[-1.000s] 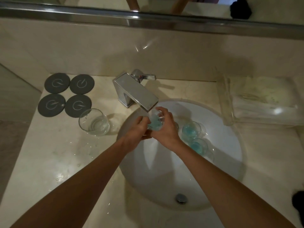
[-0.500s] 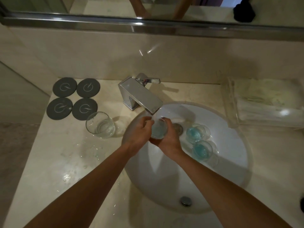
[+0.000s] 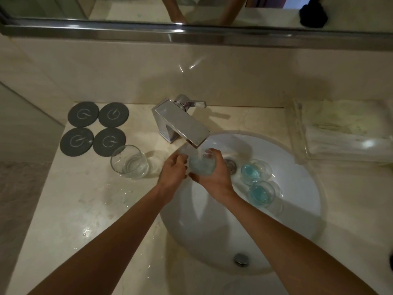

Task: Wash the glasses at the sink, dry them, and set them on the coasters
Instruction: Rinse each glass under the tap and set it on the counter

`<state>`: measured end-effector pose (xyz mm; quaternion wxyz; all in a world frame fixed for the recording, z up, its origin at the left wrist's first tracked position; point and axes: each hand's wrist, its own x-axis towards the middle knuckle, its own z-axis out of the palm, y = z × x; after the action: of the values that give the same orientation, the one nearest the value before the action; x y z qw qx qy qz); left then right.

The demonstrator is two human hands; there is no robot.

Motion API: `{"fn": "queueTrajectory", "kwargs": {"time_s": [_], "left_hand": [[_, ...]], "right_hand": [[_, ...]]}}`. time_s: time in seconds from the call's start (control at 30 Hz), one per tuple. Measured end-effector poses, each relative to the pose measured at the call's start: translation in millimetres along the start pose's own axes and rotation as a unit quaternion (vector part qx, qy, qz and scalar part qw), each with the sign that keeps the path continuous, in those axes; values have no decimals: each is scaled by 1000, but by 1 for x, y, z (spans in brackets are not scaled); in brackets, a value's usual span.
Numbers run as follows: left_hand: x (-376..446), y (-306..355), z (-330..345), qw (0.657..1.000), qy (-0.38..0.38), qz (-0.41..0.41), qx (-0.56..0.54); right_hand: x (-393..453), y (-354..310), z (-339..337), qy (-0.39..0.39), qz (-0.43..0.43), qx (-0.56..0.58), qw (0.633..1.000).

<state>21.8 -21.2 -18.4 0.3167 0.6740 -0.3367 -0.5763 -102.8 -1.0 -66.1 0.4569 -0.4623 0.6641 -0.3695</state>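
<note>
Head view: right hand (image 3: 212, 177) cups a glass (image 3: 201, 166) under the faucet (image 3: 182, 126) spout, fingers curled round it, over the sink (image 3: 297, 220) basin's far-left side. Left hand (image 3: 173, 174) pinches the glass's left rim. Two blue-tinted glasses (image 3: 256, 182) sit in the basin's right side. A clear glass (image 3: 129, 161) stands on the surface beside four coasters (image 3: 94, 128) at the far-left corner.

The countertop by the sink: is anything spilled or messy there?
Yes. Water droplets and small puddles dot the countertop in front of the clear glass, left of the basin. The four coasters sit bare in a neat square.
</note>
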Motion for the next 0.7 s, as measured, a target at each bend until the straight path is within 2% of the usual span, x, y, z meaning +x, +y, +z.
{"fn": "queueTrajectory", "kwargs": {"time_s": [0.1, 0.2, 0.3, 0.43, 0.6, 0.7], "left_hand": [[1, -1, 1, 1000, -2, -9, -7], [-2, 1, 3, 1000, -18, -13, -10], [-5, 3, 6, 1000, -20, -11, -9], [-4, 5, 5, 1000, -13, -4, 11], [-7, 7, 12, 997, -42, -1, 57], [-6, 5, 13, 996, -65, -5, 61]], "right_hand": [[1, 0, -7, 8, 1, 5, 1000], [-2, 3, -7, -23, -9, -10, 1000], [-3, 2, -5, -3, 1, -4, 1000], [-3, 2, -7, -33, -4, 1, 999], [-11, 0, -15, -50, -10, -20, 999], [-15, -2, -16, -28, 9, -18, 999]]}}
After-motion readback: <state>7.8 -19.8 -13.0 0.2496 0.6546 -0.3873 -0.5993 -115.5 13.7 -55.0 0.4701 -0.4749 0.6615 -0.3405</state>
